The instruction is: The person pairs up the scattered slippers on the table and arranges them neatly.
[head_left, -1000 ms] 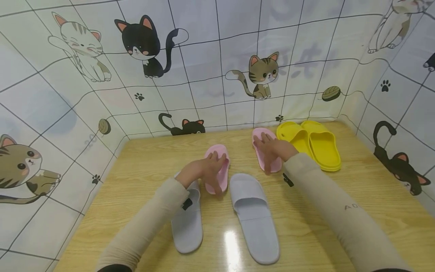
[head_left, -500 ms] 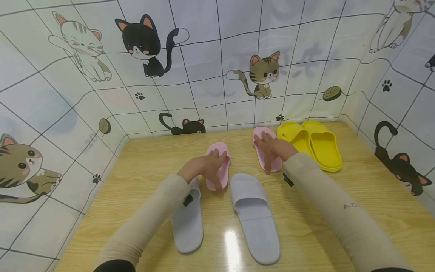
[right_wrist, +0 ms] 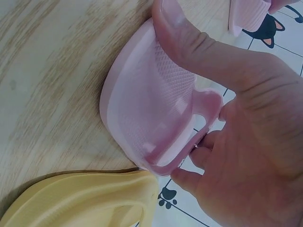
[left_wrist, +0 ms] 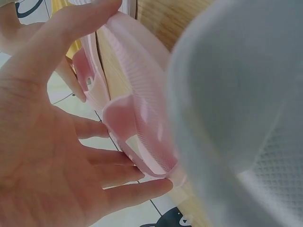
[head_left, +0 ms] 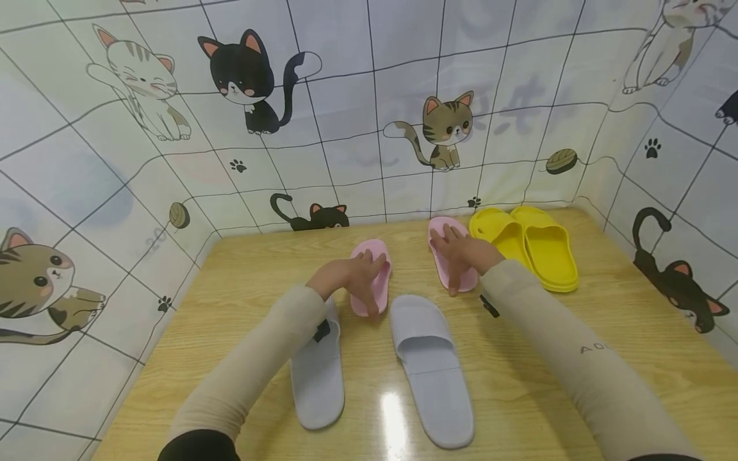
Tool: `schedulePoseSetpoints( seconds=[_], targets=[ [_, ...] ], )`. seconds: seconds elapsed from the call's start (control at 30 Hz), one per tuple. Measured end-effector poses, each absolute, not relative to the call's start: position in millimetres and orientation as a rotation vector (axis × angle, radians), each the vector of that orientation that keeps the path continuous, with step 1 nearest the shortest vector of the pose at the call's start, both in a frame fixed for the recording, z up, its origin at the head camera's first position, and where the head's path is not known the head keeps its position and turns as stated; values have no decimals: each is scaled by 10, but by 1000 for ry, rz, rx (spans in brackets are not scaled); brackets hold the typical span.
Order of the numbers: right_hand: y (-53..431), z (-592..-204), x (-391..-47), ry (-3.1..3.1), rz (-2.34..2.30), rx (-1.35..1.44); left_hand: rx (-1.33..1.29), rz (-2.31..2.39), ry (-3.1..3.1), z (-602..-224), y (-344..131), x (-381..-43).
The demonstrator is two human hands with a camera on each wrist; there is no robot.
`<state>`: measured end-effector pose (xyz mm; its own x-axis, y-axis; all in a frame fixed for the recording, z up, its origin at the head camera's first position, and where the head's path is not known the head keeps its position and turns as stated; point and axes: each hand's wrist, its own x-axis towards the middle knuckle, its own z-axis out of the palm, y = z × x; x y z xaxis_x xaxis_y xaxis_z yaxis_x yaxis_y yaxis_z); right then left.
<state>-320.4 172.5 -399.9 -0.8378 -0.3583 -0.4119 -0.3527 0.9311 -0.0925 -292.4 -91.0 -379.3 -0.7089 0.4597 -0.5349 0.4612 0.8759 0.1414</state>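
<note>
Looks like mid-positioning of the pink pair on the desk point(head_left: 248, 269). Left pink slipper point(left_wrist: 147, 101): well left of the yellow slippers point(head_left: 548, 250), a bit nearer the camera. Right pink slipper point(right_wrist: 137, 99): just left of the yellow slippers; can't confirm contact.

Left hand point(head_left: 357, 275) over the first: fingers spread wide, thumb at the sole's edge, fingertips by the strap. Right hand point(head_left: 464, 251): much the same on the second. Can't tell how firm either hold.

Probably calls next for squaring up: left one across toward the yellow slippers, level with the right one, light even contact.

Materials: pink, moulded foam by the look, footbed finely cross-hatched, straps smooth and curved. Yellow, similar, chunkier, rounded. Grey slippers point(head_left: 435, 384), left of and nearer than the yellow slippers: long, flat, fabric-like. Desk, glossy wood grain.
</note>
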Motion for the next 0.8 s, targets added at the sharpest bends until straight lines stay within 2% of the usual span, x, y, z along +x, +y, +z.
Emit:
schedulePoseSetpoints(
  seconds=[0.8],
  targets=[
    [1670,-4037,-3182,2729,42,-535,659,142,2456,-3824,-908,-3146]
  ],
)
